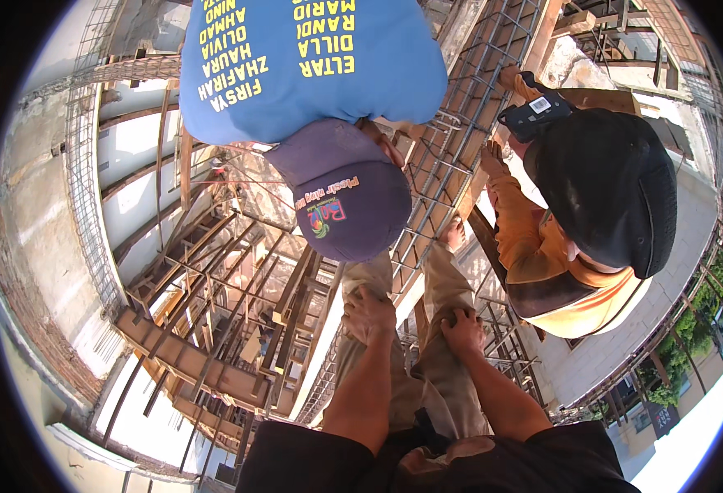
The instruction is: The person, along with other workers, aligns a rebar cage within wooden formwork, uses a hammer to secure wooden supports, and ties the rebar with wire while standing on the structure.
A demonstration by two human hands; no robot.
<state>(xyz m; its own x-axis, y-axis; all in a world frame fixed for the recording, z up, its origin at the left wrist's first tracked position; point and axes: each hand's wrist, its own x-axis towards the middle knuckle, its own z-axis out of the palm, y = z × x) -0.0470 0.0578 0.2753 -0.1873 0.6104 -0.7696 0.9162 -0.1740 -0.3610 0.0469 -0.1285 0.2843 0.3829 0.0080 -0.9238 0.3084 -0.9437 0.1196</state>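
My left hand (369,314) rests on my left knee, its fingers bent loosely over the beige trouser leg (365,353). On my right knee lies my right hand (463,331), fingers spread over the cloth. I see no tool in either hand. Beyond my knees runs a long rebar cage (439,152) set along timber formwork (534,41). My bare right foot (453,233) shows beside the cage. The nearest parts of the cage are partly hidden by my legs and a person's cap.
A person in a blue shirt (312,74) and dark cap (353,193) bends close ahead. At right, a person in an orange top (542,271) has hands by the formwork. Below left are timber beams (189,361) and poles over a deep drop. A concrete wall (36,238) stands left.
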